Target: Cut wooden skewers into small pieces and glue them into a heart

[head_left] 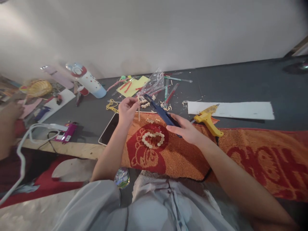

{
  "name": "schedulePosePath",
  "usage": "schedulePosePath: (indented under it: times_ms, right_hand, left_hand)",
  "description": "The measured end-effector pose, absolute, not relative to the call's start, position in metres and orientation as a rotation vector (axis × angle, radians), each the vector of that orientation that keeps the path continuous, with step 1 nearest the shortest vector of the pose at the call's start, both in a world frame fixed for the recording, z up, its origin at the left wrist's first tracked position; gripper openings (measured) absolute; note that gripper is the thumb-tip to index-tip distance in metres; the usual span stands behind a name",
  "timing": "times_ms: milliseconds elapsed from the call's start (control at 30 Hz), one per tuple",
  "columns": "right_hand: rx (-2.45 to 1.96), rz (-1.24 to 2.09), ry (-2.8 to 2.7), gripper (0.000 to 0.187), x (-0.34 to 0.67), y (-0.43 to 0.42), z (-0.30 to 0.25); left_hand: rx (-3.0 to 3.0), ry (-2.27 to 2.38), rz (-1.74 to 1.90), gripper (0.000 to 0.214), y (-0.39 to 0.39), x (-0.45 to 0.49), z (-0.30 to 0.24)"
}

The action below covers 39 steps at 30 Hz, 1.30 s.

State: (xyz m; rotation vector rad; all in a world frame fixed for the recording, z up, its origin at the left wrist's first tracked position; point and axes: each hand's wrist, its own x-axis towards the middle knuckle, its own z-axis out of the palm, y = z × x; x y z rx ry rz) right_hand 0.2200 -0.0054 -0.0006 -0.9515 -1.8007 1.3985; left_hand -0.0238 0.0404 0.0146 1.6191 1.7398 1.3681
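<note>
My left hand (pixel 128 110) pinches a thin pale stick (pixel 139 110), held upright above the far edge of an orange and red towel (pixel 187 157). In my right hand (pixel 184 128) is a long dark blue hand tool (pixel 162 113). Its tip points up and left, close to the stick; the exact kind is unclear. Below, a heart outline (pixel 144 141) made of small pale pieces lies on the towel. A few short cut sticks (pixel 150 121) rest just above it. Past the towel are more pale pieces (pixel 145 105).
A yellow glue gun (pixel 207 118) lies partly over a white strip (pixel 243 110). Behind are yellow paper (pixel 133 86), clear plastic and glue sticks. To the left stand a bottle (pixel 88 80), a dark-screened device (pixel 109 130) and a purple box with a white cable (pixel 66 133). Another person's blurred arm (pixel 8 125) reaches in.
</note>
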Motion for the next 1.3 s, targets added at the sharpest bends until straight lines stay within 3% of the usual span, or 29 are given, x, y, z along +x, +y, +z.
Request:
schedulePosePath:
  times_ms: [500, 1100, 1300]
  right_hand:
    - [-0.942, 1.267, -1.975, 0.053, 0.2199, -0.0051, -0.0074]
    - [-0.943, 1.173, -2.043, 0.056, 0.2231, -0.0038, -0.0029]
    - [-0.97, 1.284, -1.998, 0.054, 0.2239, -0.0015, -0.004]
  left_hand:
    - [1.407, 1.371, 1.644, 0.011, 0.0429, -0.0224, 0.0157]
    - [1.836, 1.465, 1.609, 0.006, 0.0388, -0.0269, 0.0126]
    - [1.869, 1.45, 1.588, 0.007, 0.0387, -0.026, 0.0099]
